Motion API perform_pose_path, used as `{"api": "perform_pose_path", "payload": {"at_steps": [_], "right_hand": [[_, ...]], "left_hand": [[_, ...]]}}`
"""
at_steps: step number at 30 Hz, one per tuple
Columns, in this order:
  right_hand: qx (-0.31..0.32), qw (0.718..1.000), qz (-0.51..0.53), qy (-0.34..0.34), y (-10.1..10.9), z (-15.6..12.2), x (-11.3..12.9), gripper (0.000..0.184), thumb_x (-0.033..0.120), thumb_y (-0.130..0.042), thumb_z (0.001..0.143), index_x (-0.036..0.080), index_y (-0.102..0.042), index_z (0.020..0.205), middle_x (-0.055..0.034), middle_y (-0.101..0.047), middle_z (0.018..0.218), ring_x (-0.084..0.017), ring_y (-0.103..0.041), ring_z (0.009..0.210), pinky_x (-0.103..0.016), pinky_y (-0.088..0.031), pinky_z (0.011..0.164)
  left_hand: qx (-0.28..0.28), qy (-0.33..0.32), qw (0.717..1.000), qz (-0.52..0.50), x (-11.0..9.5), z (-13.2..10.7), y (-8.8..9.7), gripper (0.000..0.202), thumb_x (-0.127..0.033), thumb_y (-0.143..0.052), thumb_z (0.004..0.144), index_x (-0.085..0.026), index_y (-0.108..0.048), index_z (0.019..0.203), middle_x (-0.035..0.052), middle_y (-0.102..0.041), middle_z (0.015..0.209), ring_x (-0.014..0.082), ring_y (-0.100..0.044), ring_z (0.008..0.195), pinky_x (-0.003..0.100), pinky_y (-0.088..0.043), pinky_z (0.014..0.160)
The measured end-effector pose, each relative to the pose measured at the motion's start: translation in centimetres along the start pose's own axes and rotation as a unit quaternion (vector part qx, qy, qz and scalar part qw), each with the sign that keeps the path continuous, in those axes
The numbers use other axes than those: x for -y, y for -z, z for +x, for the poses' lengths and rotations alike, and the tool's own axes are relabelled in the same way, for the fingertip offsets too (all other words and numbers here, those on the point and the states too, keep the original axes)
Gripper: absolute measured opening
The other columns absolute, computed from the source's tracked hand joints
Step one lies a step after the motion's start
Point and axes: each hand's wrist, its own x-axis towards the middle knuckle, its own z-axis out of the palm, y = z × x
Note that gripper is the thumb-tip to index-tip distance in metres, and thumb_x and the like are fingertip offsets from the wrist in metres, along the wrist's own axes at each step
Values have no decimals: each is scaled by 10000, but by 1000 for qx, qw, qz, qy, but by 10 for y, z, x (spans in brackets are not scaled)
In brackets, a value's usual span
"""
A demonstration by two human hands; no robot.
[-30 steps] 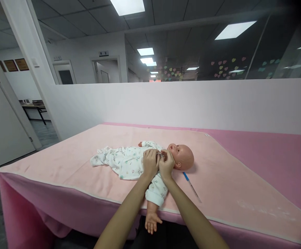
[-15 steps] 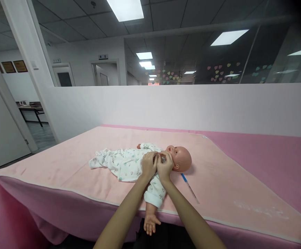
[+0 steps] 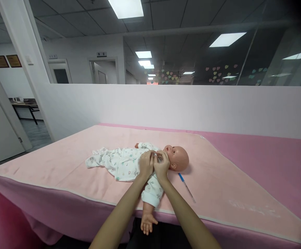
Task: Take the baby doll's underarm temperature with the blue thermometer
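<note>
A baby doll (image 3: 177,157) lies on its back on a pale pink blanket (image 3: 93,180), head to the right, dressed in a white printed romper (image 3: 121,163). One doll arm hangs over the table's near edge, its hand (image 3: 146,223) below the rim. My left hand (image 3: 146,165) and my right hand (image 3: 162,165) sit side by side on the doll's upper chest, just under its chin. Both have fingers curled and pinched on the romper's neckline. What lies under the fingertips is hidden.
A thin blue-and-clear syringe-like stick (image 3: 186,185) lies on the blanket just right of the doll's head. The table (image 3: 269,162) has a darker pink cover. A white partition wall (image 3: 192,107) stands behind it. An open doorway and a desk (image 3: 23,107) are far left.
Both hands stay at the doll's neckline, with small finger shifts. The view has drifted slightly, so doll and hands sit a little further left and higher.
</note>
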Motion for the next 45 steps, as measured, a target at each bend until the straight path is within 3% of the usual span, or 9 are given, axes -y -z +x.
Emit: {"api": "perform_pose_path", "payload": {"at_steps": [19, 32, 40, 45], "right_hand": [[7, 1000, -17, 1, -2, 0, -9, 157, 109, -447, 676, 153, -548, 789, -35, -563, 776, -121, -535, 699, -256, -464, 679], [-3, 999, -30, 22, -3, 2, -9, 133, 188, -461, 700, 153, -576, 759, -50, -585, 760, -132, -542, 676, -256, -477, 626], [19, 1000, -18, 0, 1, -1, -10, 119, 158, -450, 727, 160, -546, 797, -37, -558, 787, -125, -533, 715, -264, -469, 684], [20, 998, -55, 18, 1, -4, -10, 228, 136, -406, 743, 161, -546, 921, -93, -506, 1026, -164, -497, 931, -307, -445, 783]], "left_hand": [[5, -2, 1000, -25, 0, 1, 4, 253, -191, -317, 797, -199, -548, 901, 20, -600, 885, 149, -522, 831, 285, -396, 759], [5, -6, 999, -37, -7, -1, 10, 271, -289, -299, 846, -212, -550, 912, 0, -606, 882, 126, -531, 838, 260, -396, 759], [30, -18, 999, -25, -6, -2, 12, 290, -299, -299, 842, -199, -562, 913, 29, -605, 864, 146, -531, 827, 282, -396, 755], [33, -45, 998, 4, -8, -3, 15, 261, -268, -328, 824, -201, -557, 929, 37, -603, 849, 151, -531, 815, 289, -389, 744]]}}
